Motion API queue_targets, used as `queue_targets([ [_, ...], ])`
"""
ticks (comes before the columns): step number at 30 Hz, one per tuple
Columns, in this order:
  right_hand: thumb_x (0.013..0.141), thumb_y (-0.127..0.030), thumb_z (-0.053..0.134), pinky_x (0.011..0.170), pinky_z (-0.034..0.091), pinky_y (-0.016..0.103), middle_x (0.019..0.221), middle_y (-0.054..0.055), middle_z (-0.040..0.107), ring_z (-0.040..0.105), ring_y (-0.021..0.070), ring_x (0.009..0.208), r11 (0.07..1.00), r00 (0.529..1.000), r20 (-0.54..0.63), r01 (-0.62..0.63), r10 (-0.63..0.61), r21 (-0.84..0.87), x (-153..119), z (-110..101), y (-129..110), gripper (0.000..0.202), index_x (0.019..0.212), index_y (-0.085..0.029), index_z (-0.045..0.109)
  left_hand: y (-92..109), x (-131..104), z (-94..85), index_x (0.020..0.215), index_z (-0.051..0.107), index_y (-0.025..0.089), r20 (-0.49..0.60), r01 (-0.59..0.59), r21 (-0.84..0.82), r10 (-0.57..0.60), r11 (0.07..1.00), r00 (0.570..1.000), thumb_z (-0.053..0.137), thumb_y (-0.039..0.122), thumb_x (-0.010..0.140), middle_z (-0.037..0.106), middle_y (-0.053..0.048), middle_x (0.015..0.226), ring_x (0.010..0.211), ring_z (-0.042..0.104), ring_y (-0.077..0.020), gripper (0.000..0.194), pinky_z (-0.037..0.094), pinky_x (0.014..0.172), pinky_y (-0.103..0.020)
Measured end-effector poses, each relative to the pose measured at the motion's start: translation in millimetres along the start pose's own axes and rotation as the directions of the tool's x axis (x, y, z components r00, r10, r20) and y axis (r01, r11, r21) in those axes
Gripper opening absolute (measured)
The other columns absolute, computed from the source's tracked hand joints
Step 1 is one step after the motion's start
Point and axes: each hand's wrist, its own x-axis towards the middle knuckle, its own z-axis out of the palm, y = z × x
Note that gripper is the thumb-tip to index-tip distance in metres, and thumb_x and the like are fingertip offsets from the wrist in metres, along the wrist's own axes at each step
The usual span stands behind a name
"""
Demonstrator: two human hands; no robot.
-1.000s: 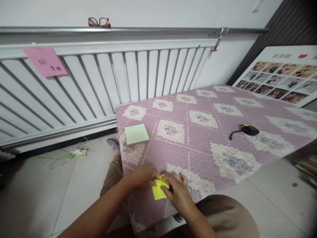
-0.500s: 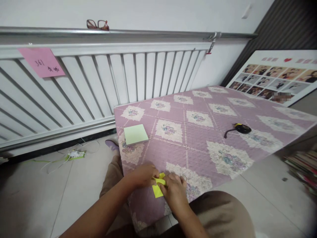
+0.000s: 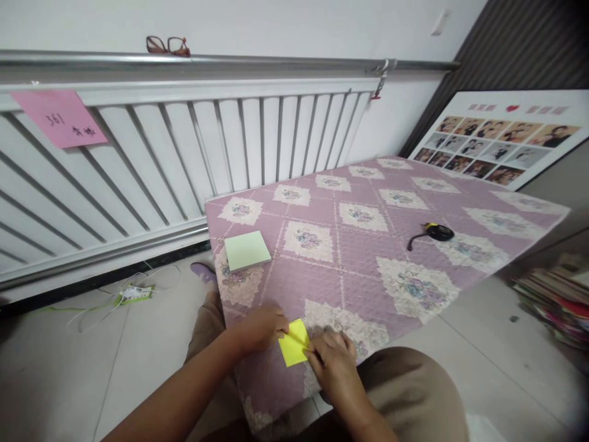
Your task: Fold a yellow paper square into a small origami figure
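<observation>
A small square of yellow paper point(image 3: 293, 350) lies near the front edge of the cloth-covered table, with a crease running slantwise across it. My left hand point(image 3: 264, 326) is closed on its left edge, fingertips gripping the paper. On the opposite side, my right hand point(image 3: 334, 362) pinches the right edge between thumb and fingers. Beyond my left hand, a pad of pale green sticky notes point(image 3: 247, 250) rests on the purple floral tablecloth point(image 3: 359, 270).
A black and yellow tape measure point(image 3: 438, 232) with a strap lies toward the table's right side. Behind the table runs a white radiator point(image 3: 257, 141) bearing a pink note point(image 3: 59, 118). Glasses point(image 3: 168, 46) sit on the pipe. A power strip point(image 3: 135, 294) with cables lies on the floor.
The yellow paper, folded up between my fingers before, now lies flatter with more of its face showing. My right hand has shifted slightly right, to its edge. The whole view has moved a little.
</observation>
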Motion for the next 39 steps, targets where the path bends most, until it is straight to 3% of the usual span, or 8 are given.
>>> queue_targets([
  [7,0.09,-0.02,0.049,0.072,0.037,0.032,0.076,0.002,0.058,0.052,0.0184,0.075,0.984,0.986,-0.027,0.165,-0.167,-0.064,-7.0,8.5,3.7,0.015,0.078,-0.022,0.058,1.8,-10.0,8.0,0.092,0.063,0.022,-0.018,0.008,0.036,-0.008,0.999,1.0,0.046,0.018,0.09,0.061,-0.001,0.093,0.088,0.053,-0.0175,0.017,0.04,0.075,-0.027],
  [12,0.092,-0.017,0.044,0.07,0.04,0.031,0.075,0.003,0.057,0.051,0.0175,0.072,0.96,0.968,0.004,0.25,-0.251,-0.129,-8.9,10.0,5.7,0.021,0.077,-0.021,0.058,5.6,-16.6,12.6,0.094,0.062,0.022,-0.058,0.034,0.108,-0.028,0.994,0.998,0.043,0.02,0.093,0.061,0.0,0.096,0.088,0.052,-0.0183,0.02,0.039,0.077,-0.029],
  [26,0.084,-0.011,0.057,0.07,0.043,0.032,0.078,0.001,0.059,0.052,0.0184,0.075,0.94,0.95,0.07,0.311,-0.303,-0.141,-7.7,4.3,9.2,0.01,0.087,-0.021,0.061,1.2,-25.7,17.2,0.103,0.059,0.022,-0.105,-0.078,0.252,0.108,0.965,0.989,0.035,0.025,0.097,0.061,-0.003,0.093,0.085,0.05,-0.0184,0.024,0.039,0.069,-0.029],
  [39,0.089,-0.01,0.046,0.079,0.047,0.032,0.088,0.005,0.064,0.056,0.0205,0.084,0.949,0.949,0.118,0.303,-0.293,-0.082,-5.9,-6.3,4.0,0.023,0.097,-0.02,0.065,9.4,-33.8,11.3,0.118,0.051,0.022,-0.025,-0.082,0.343,0.097,0.936,0.995,0.036,0.022,0.097,0.059,-0.006,0.101,0.085,0.051,-0.0195,0.026,0.04,0.068,-0.032],
])
